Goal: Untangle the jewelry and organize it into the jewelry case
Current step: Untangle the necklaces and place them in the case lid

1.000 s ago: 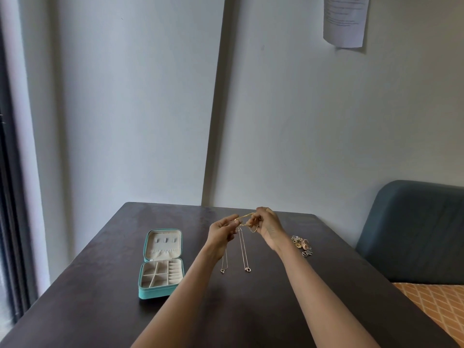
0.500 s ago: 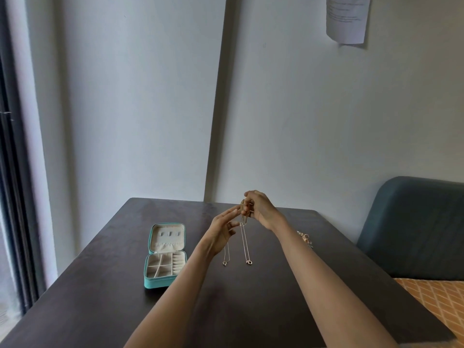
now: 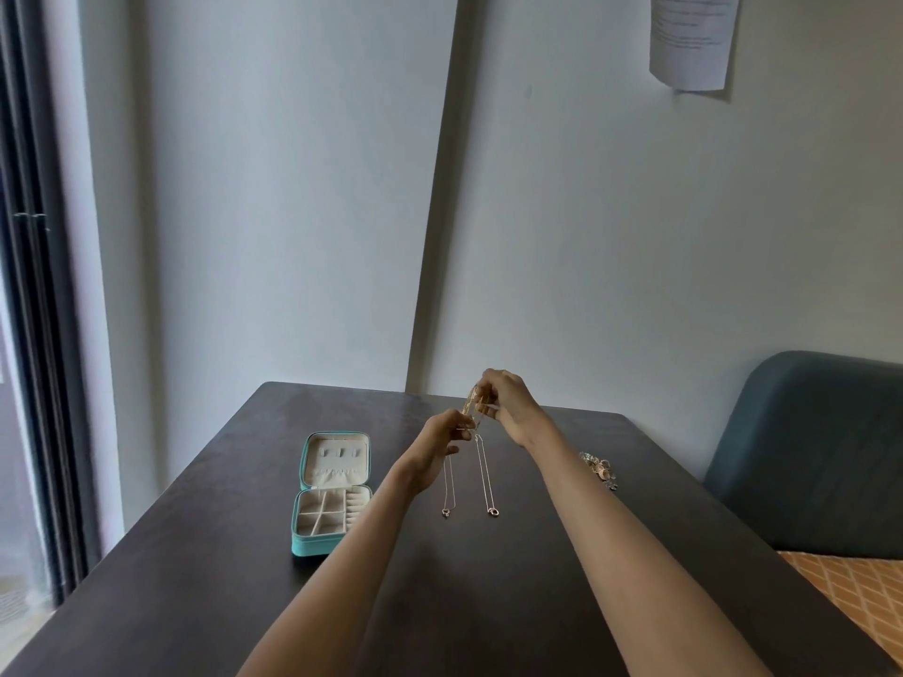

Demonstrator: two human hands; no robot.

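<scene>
Head view: left hand (image 3: 440, 444) and right hand (image 3: 508, 403) each pinch the tangled chains (image 3: 471, 412) above the table's (image 3: 195, 554) far edge. Light, limp and snag-prone, they look best held beside the knot.

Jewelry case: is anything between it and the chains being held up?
Nothing on the table does. The chains hang from both hands over bare tabletop; the open jewelry case lies to their left. Only the left forearm crosses between them.
</scene>
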